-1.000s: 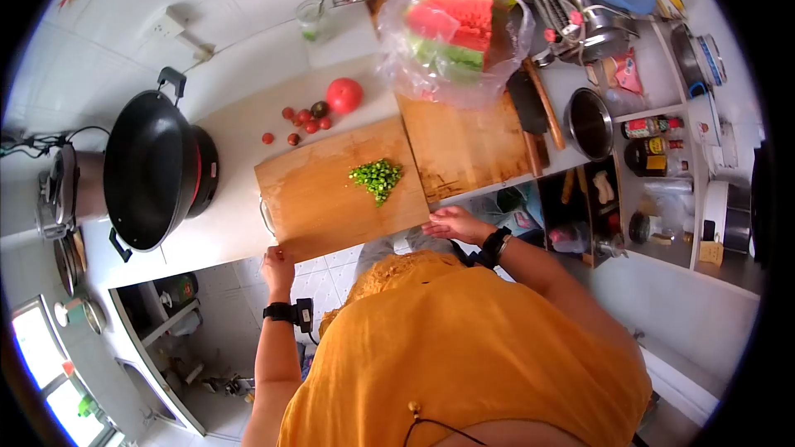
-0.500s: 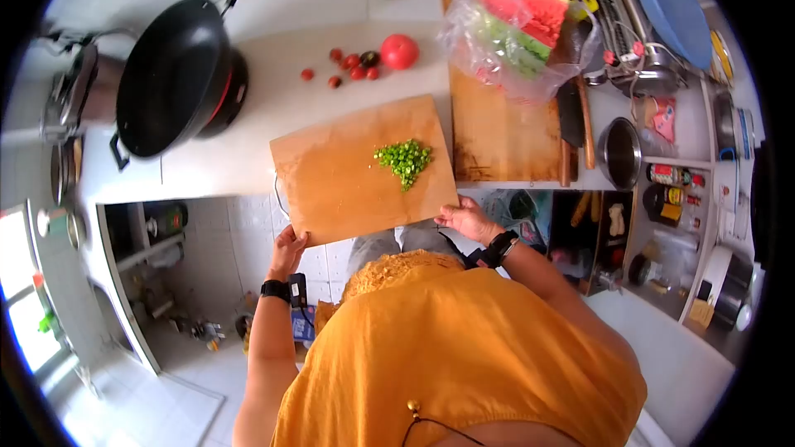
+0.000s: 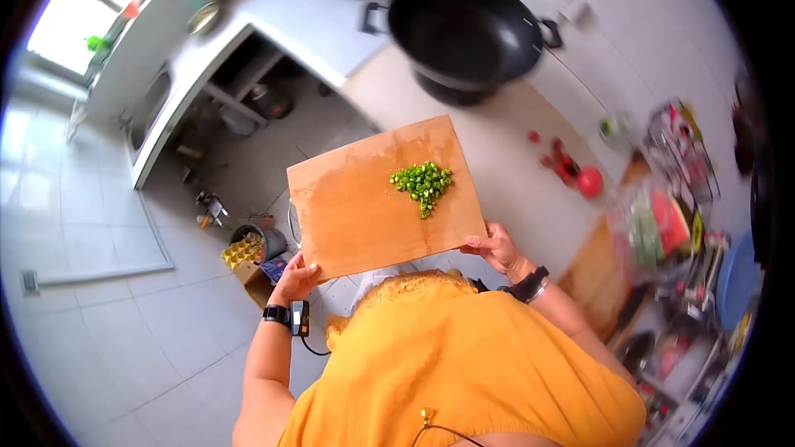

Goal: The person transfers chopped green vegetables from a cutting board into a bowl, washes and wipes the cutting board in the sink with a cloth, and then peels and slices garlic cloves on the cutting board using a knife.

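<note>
A wooden cutting board (image 3: 356,207) is held up in front of my body, with a heap of chopped green pieces (image 3: 424,186) on its right half. My left hand (image 3: 296,277) grips the near left corner, thumb on top. At the near right corner my right hand (image 3: 495,250) holds the board, its thumb on the upper face and its other fingers partly hidden below. Beyond the board, a large black wok (image 3: 464,29) with two handles rests on a burner on the counter.
The counter (image 3: 522,165) bears small red tomatoes (image 3: 563,165) and one large tomato (image 3: 590,182). Farther right are a second wooden board (image 3: 592,281) and bagged watermelon (image 3: 662,223). A bin (image 3: 263,242) stands on the floor at left, near the open space under the counter.
The view has swung left. The board, still in both my hands, has come off the counter's edge and away from the tomatoes, and the wok now appears beyond it. The green pieces remain on the board.
</note>
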`<state>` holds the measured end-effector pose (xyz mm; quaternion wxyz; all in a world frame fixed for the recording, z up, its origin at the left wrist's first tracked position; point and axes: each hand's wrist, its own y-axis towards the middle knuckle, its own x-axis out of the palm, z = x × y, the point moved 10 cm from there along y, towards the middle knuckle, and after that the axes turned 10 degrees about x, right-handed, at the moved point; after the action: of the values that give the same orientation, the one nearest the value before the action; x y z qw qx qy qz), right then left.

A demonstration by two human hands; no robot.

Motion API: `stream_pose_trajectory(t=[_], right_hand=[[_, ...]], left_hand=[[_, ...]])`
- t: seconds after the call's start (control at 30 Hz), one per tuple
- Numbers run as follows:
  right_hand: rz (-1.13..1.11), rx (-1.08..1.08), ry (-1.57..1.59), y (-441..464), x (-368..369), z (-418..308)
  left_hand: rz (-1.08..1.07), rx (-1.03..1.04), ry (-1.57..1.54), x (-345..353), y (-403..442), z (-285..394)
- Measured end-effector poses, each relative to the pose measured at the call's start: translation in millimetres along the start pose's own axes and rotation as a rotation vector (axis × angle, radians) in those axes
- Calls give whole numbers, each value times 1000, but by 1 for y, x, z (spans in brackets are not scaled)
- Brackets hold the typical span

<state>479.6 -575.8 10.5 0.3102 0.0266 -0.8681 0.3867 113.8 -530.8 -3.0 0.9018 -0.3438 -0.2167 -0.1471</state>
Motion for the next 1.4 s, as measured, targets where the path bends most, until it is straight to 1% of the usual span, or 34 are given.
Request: stream_pose_trajectory(t=[0.07, 0.13, 0.17, 0.2, 0.23, 0.33, 0.4, 0.47, 0.5, 0.53, 0.57, 0.6, 0.63, 0.67, 0.73, 0.77, 0.8, 0.83, 0.87, 0.93, 1.0, 1.07, 1.1, 1.13, 1.2, 1.23, 1.27, 1.37, 1.4], right_hand=[[-53, 18, -48, 63, 60, -29], [-119, 98, -57, 130, 117, -44], [-117, 128, -34, 165, 131, -39], [-185, 128, -74, 192, 158, -46], [-245, 134, -120, 220, 189, -55], [-309, 144, -213, 284, 272, -94], [-373, 147, -261, 327, 309, -106], [-384, 140, -317, 369, 350, -129], [-417, 107, -397, 391, 374, -140], [-422, 113, -403, 412, 393, -151], [-476, 199, -382, 437, 421, -156], [-532, 287, -361, 461, 444, -159], [-551, 353, -319, 479, 465, -156], [-559, 366, -321, 513, 474, -163], [-538, 457, -301, 596, 485, -172], [-461, 403, -424, 642, 495, -184], [-480, 409, -437, 682, 510, -195], [-407, 407, -514, 722, 516, -206], [-253, 340, -648, 721, 554, -237], [-77, 293, -680, 809, 587, -277], [79, 267, -677, 871, 609, -301], [169, 217, -666, 908, 625, -319], [214, 174, -590, 882, 603, -328], [225, 122, -551, 884, 606, -338], [315, 104, -419, 897, 612, -349], [392, 159, -288, 897, 603, -347], [369, 85, -220, 894, 600, -352], [443, -37, -152, 916, 580, -365], [452, -31, -143, 909, 575, -359]], left_hand=[[-11, 14, -194, -57, 5, 41], [-6, 45, -197, -101, 16, 90], [77, 68, -236, -127, 19, 105], [146, 126, -279, -147, 18, 127], [211, 104, -239, -171, 19, 147], [206, 173, -227, -199, 19, 217], [254, 153, -274, -215, 18, 240], [327, 284, -291, -240, 23, 273], [333, 291, -294, -251, 28, 286], [373, 349, -322, -265, 33, 300], [411, 412, -349, -285, 39, 318], [417, 421, -354, -299, 48, 330], [456, 473, -385, -319, 46, 342], [508, 531, -408, -335, 51, 353], [535, 558, -410, -358, 68, 380], [536, 602, -403, -373, 77, 399], [552, 621, -405, -385, 87, 413], [587, 649, -407, -394, 93, 425], [523, 693, -472, -416, 78, 449], [543, 738, -525, -449, 97, 494], [706, 785, -548, -499, 92, 506], [718, 810, -596, -521, 82, 512], [698, 804, -622, -492, 66, 497], [690, 819, -651, -485, 61, 499], [715, 835, -636, -493, 54, 513], [695, 829, -625, -494, 55, 514], [676, 821, -614, -495, 57, 513], [704, 848, -627, -501, 66, 515], [705, 836, -621, -504, 66, 516]])
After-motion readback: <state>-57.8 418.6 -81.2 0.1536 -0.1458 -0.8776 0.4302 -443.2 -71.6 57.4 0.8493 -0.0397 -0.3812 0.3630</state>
